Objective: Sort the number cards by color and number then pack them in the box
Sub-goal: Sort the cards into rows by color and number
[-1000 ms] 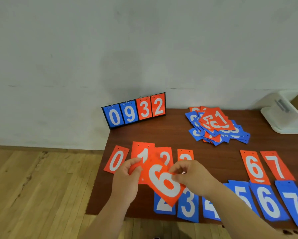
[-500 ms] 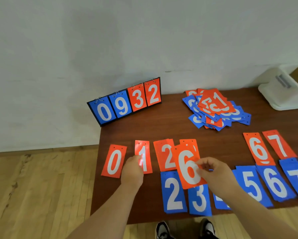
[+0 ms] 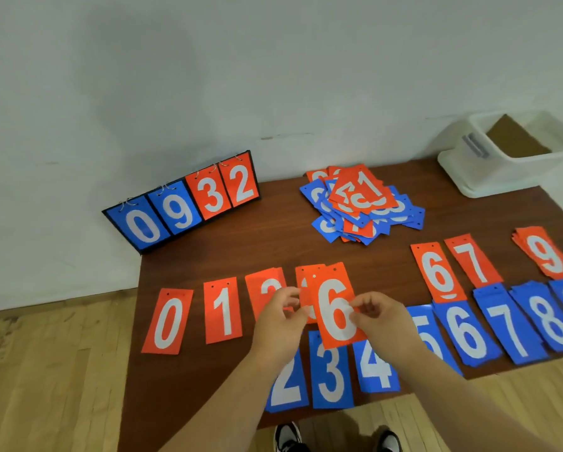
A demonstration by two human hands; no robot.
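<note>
Table [image 3: 273, 243]: dark brown wood, looked smooth, low sheen.
Red 6 card [image 3: 335, 314] over table's near half: thin stiff sheet, plastic-looking, semi-gloss, caught pale glare.
Card pile [image 3: 361, 203] at table's back: same sheet, punched holes.
Box [image 3: 489, 177] at table's far right corner: white plastic, milky, smooth.
Cardboard [image 3: 515, 138] inside it was brown, matt.
Scoreboard [image 3: 182, 203] at table's far left corner: black frame, thin metal rings [image 3: 162, 187].
Floor [image 3: 45, 370] left of table: pale wood planks, grained.
Wall [image 3: 208, 76] behind table: painted, matt, scuffed.

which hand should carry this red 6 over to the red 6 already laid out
Right, probably: the right hand pinches the held red 6 card by its right edge, and the laid-out red 6 lies to that side.
</note>
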